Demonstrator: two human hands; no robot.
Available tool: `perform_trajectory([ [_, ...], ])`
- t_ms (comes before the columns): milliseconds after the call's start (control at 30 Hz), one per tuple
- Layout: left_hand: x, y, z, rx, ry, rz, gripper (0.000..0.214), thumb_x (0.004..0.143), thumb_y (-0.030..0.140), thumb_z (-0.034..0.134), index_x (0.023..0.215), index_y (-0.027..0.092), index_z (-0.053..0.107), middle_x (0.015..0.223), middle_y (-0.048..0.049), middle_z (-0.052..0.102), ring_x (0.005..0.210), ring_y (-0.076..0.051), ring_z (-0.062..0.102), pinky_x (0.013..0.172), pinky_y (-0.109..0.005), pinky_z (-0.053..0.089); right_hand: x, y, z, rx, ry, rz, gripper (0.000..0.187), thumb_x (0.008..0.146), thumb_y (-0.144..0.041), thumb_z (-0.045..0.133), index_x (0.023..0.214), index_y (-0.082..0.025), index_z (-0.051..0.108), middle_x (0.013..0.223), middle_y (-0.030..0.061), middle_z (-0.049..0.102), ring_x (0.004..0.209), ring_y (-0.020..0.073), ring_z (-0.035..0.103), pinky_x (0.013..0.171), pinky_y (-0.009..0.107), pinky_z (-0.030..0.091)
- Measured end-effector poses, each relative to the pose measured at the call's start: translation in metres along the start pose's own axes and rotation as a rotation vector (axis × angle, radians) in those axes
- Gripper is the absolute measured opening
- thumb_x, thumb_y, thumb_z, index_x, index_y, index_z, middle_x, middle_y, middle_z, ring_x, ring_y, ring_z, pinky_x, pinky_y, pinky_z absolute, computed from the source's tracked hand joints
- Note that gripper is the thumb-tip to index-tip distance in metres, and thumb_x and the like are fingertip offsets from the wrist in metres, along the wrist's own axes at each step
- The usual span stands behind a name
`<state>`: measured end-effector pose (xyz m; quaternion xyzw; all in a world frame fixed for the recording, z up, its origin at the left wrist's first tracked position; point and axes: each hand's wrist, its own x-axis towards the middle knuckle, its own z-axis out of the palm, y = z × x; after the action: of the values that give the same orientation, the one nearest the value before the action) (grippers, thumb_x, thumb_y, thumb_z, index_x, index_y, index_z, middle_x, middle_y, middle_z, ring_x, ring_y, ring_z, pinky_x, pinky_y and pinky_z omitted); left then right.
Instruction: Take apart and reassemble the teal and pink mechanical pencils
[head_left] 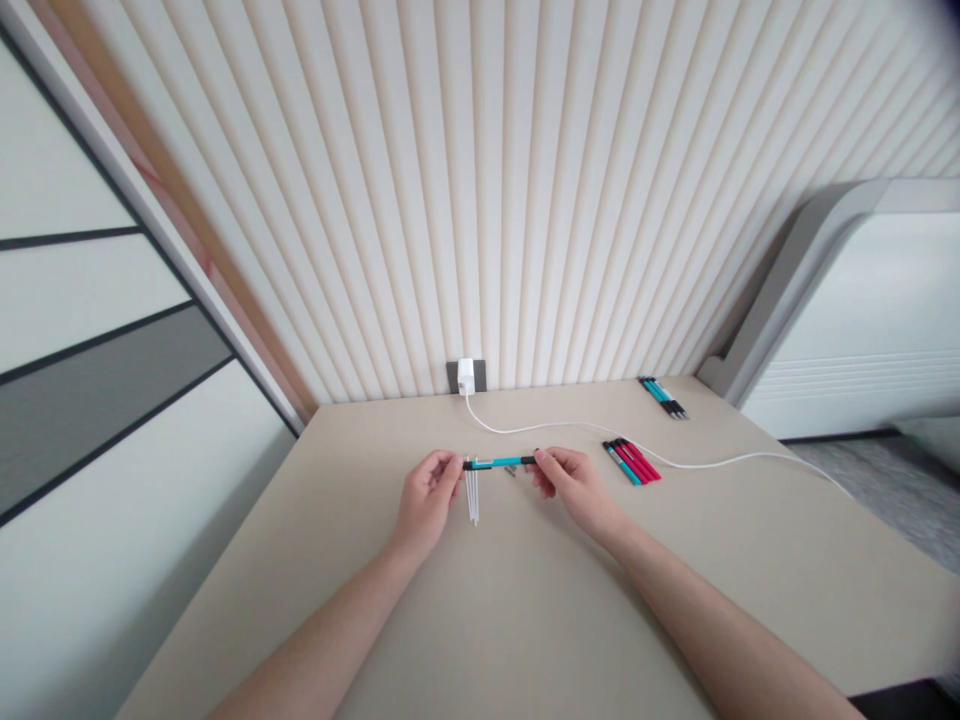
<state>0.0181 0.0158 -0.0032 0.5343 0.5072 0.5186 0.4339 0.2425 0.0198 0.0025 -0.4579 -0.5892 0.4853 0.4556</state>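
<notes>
I hold a teal pen (501, 462) level above the beige table (525, 600), one end in each hand. My left hand (429, 496) pinches its left end and my right hand (568, 482) pinches its right end, which is black. Just under the pen's left end lie a few clear thin refills (472, 495) on the table. A tiny dark part (511, 471) lies below the pen's middle.
A small pile of red and teal pens (632, 461) lies right of my right hand. More teal pens (663, 396) lie at the back right. A white charger (466, 376) sits in a wall socket, its cable (720, 463) running right across the table.
</notes>
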Motion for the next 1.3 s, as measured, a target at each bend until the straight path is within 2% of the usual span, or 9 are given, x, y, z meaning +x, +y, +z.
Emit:
perform_trajectory([
  [133, -0.0006, -0.0005, 0.0006, -0.002, -0.011, 0.047, 0.031, 0.084, 0.048, 0.062, 0.088, 0.018, 0.061, 0.066, 0.003, 0.056, 0.053, -0.01, 0.048, 0.049, -0.02, 0.038, 0.0014, 0.0023, 0.0007, -0.013, 0.046, 0.047, 0.053, 0.087, -0.065, 0.05, 0.071, -0.016, 0.064, 0.059, 0.0022, 0.058, 0.053, 0.014, 0.051, 0.052, 0.026, 0.041],
  [267, -0.0009, -0.0004, 0.0015, -0.035, -0.013, 0.062, 0.027, 0.083, 0.044, 0.065, 0.093, 0.019, 0.058, 0.064, 0.0055, 0.052, 0.053, -0.009, 0.047, 0.049, -0.019, 0.039, 0.0004, -0.0014, 0.0011, -0.001, 0.035, 0.022, 0.051, 0.086, -0.063, 0.051, 0.07, -0.017, 0.063, 0.062, 0.0021, 0.059, 0.054, 0.0136, 0.051, 0.053, 0.026, 0.041],
  [400, -0.0007, -0.0006, 0.002, -0.064, 0.015, 0.045, 0.033, 0.081, 0.045, 0.067, 0.1, 0.019, 0.057, 0.071, 0.0036, 0.056, 0.055, -0.01, 0.05, 0.047, -0.019, 0.04, -0.0013, -0.0059, 0.001, 0.014, 0.011, -0.004, 0.048, 0.087, -0.062, 0.052, 0.071, -0.017, 0.062, 0.065, 0.0023, 0.06, 0.055, 0.013, 0.05, 0.054, 0.025, 0.041],
  [467, -0.0004, -0.0014, 0.0014, -0.061, 0.019, 0.03, 0.034, 0.083, 0.049, 0.064, 0.096, 0.018, 0.059, 0.074, 0.0014, 0.058, 0.055, -0.01, 0.05, 0.046, -0.019, 0.039, -0.0018, -0.0066, 0.0008, 0.015, 0.004, -0.013, 0.047, 0.087, -0.061, 0.053, 0.071, -0.017, 0.062, 0.065, 0.002, 0.06, 0.055, 0.0129, 0.051, 0.054, 0.025, 0.041],
  [600, -0.0003, -0.0031, -0.0006, -0.013, -0.003, 0.004, 0.042, 0.087, 0.057, 0.054, 0.077, 0.016, 0.06, 0.066, 0.0002, 0.057, 0.052, -0.01, 0.047, 0.045, -0.02, 0.037, -0.0021, -0.0061, 0.0001, 0.011, -0.009, -0.022, 0.046, 0.087, -0.06, 0.053, 0.071, -0.018, 0.063, 0.063, 0.0014, 0.059, 0.056, 0.013, 0.051, 0.054, 0.025, 0.041],
  [733, -0.0011, -0.0017, -0.0009, 0.006, -0.017, 0.02, 0.041, 0.087, 0.055, 0.056, 0.073, 0.017, 0.059, 0.063, 0.001, 0.057, 0.052, -0.011, 0.048, 0.047, -0.02, 0.038, -0.0014, -0.0042, 0.0001, 0.012, -0.014, -0.006, 0.045, 0.086, -0.059, 0.054, 0.072, -0.018, 0.063, 0.065, 0.0019, 0.061, 0.056, 0.0132, 0.051, 0.054, 0.025, 0.04],
  [900, -0.0018, -0.0004, 0.0006, -0.008, -0.016, 0.054, 0.034, 0.087, 0.05, 0.059, 0.094, 0.017, 0.064, 0.073, -0.0006, 0.064, 0.053, -0.01, 0.049, 0.047, -0.02, 0.039, -0.0002, -0.0024, 0.0007, 0.004, 0.026, 0.024, 0.048, 0.088, -0.06, 0.051, 0.071, -0.017, 0.063, 0.061, 0.0013, 0.058, 0.053, 0.013, 0.05, 0.052, 0.025, 0.039],
  [1100, -0.0014, -0.0035, 0.0004, -0.013, -0.017, 0.067, 0.033, 0.088, 0.047, 0.059, 0.103, 0.018, 0.062, 0.063, 0.0039, 0.055, 0.053, -0.01, 0.048, 0.048, -0.02, 0.039, -0.0016, -0.0064, 0.0002, -0.011, 0.027, 0.001, 0.041, 0.087, -0.055, 0.055, 0.073, -0.018, 0.063, 0.062, 0.0004, 0.058, 0.053, 0.0124, 0.05, 0.052, 0.025, 0.039],
  [1300, -0.0009, -0.0001, 0.0005, -0.021, 0.033, -0.005, 0.037, 0.085, 0.054, 0.059, 0.082, 0.017, 0.061, 0.068, 0.0012, 0.059, 0.05, -0.009, 0.047, 0.043, -0.019, 0.036, -0.0009, -0.0032, 0.0014, 0.04, 0.014, -0.007, 0.029, 0.084, -0.043, 0.06, 0.093, -0.016, 0.068, 0.073, 0.0016, 0.063, 0.057, 0.0121, 0.052, 0.054, 0.025, 0.041],
])
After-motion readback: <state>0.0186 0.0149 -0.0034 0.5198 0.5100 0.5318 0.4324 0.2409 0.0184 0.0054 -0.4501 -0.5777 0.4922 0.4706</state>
